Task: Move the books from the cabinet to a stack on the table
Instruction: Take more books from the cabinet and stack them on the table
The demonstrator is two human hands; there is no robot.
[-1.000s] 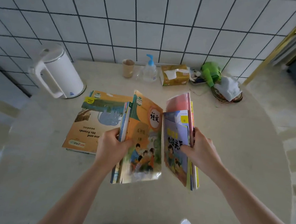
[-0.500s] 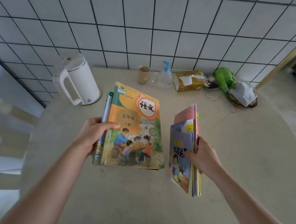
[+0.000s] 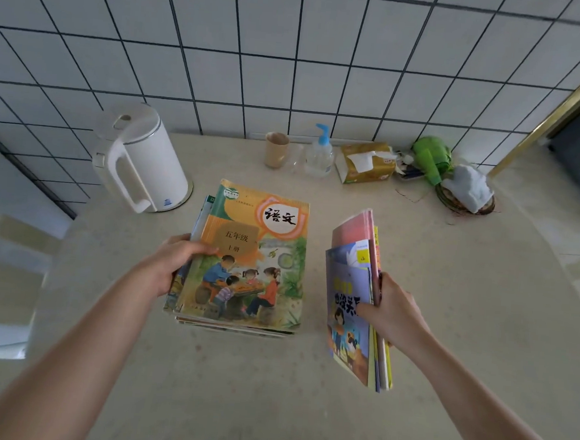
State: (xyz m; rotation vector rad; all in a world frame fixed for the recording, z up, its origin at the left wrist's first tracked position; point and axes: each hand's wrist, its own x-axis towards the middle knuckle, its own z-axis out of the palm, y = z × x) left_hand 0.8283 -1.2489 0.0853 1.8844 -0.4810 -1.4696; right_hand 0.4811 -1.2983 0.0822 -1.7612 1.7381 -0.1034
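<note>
Head view gives me both hands over the bench (image 3: pixel 480 319). My left hand (image 3: pixel 172 266) grips the left edge of the stack of books (image 3: pixel 244 261), thumb curled over the cover of the top book, fingers tucked under that edge. The stack lies flat on the bench near its middle, and its top cover is orange and green with children drawn around a table. Thinner book edges show beneath it at the left and front sides.

My right hand (image 3: pixel 390 309) clamps a bundle of thin books (image 3: pixel 352 293), thumb pressed on the purple front cover, fingers behind. I hold the bundle on edge, tilted, just right of the stack and apart from it. I cannot tell whether its lower corner touches the bench. I count at least 3 books in it, with a pink cover showing behind the purple one.

Farther out, a white kettle (image 3: pixel 141 161) stands at the left rear of the bench. Along the tiled wall (image 3: pixel 292 65) sit a brown cup (image 3: pixel 276 149), a pump bottle (image 3: pixel 319 155), a tissue box (image 3: pixel 366 163), a green object (image 3: pixel 432 157) and a white cloth (image 3: pixel 467 187).
</note>
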